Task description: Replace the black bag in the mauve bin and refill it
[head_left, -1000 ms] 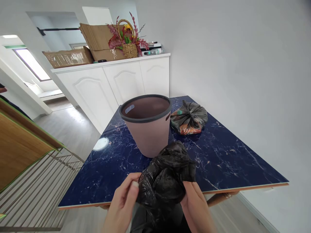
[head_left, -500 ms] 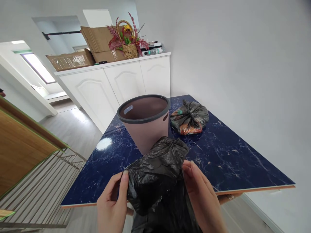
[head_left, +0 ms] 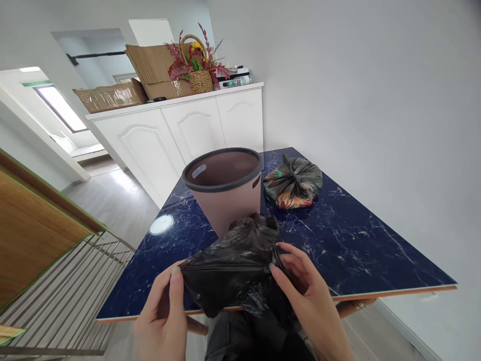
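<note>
A black plastic garbage bag (head_left: 229, 271) is stretched between my two hands over the table's front edge. My left hand (head_left: 165, 306) pinches its left edge between thumb and fingers. On the other side, my right hand (head_left: 304, 291) grips the bag near its right edge, thumb on top. The bag's crumpled far end rests against the foot of a pinkish-brown trash can (head_left: 229, 208) with a dark grey rim. The can stands upright, and the part of its inside that shows holds no bag. Right of it sits a knotted, filled black bag (head_left: 293, 183).
The blue marble-patterned table (head_left: 361, 240) meets a wall on the right. Behind it, a white cabinet (head_left: 195, 120) carries cardboard boxes (head_left: 154, 65), a flower basket (head_left: 201, 80) and a plastic bottle (head_left: 240, 80). A metal rack (head_left: 75, 296) stands at lower left.
My left hand has pulled the bag's edge left and slightly down. My right hand has shifted left and now grasps the bag, which is stretched wider. The can and the knotted bag stay put.
</note>
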`<state>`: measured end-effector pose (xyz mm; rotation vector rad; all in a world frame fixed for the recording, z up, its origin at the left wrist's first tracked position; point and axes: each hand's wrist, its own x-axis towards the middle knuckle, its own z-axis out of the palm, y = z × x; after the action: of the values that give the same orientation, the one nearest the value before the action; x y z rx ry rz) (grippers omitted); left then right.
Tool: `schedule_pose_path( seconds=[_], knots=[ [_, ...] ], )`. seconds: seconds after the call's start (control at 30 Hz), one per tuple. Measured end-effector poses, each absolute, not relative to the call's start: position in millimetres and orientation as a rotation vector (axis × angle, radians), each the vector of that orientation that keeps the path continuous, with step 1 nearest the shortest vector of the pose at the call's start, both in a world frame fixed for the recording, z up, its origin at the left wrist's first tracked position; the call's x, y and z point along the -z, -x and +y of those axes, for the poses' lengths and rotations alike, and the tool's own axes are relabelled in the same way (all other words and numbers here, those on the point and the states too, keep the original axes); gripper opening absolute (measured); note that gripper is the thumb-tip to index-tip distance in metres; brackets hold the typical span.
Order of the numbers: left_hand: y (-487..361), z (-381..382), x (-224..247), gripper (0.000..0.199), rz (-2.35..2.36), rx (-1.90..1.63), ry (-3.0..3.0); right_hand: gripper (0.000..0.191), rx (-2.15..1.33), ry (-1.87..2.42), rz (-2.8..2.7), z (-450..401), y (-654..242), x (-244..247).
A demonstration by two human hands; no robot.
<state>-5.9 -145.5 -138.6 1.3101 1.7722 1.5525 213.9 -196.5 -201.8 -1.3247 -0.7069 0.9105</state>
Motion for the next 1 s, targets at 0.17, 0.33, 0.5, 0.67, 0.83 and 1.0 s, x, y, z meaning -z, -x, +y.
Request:
schedule_pose_path(
  seconds=[0.17, 0.33, 0.5, 0.67, 0.83, 1.0],
  knots=[
    [17, -135, 144, 0.046, 1.461, -1.715, -1.006, 0.062, -0.798, 1.359, -0.637, -199, -225, 197],
    [20, -129, 141, 0.03, 1.193, -1.809, -0.738, 0.059, -0.586, 1.428, -0.558, -203, -236, 201],
    [26, -132, 136, 0.022, 1.168, -1.896, -0.735, 0.05, -0.182, 1.509, -0.362, -207, -237, 195],
    [27, -135, 128, 0.027, 1.178, -1.974, -0.797, 0.051, 0.077, 1.537, -0.312, -207, -238, 187],
    [31, -143, 135, 0.037, 1.165, -1.921, -0.926, 0.053, -0.004, 1.586, -0.427, -212, -232, 181],
    [27, -156, 134, 0.017, 1.07, -1.735, -1.862, 0.031, -0.003, 1.357, -0.883, -227, -214, 162]
  ],
)
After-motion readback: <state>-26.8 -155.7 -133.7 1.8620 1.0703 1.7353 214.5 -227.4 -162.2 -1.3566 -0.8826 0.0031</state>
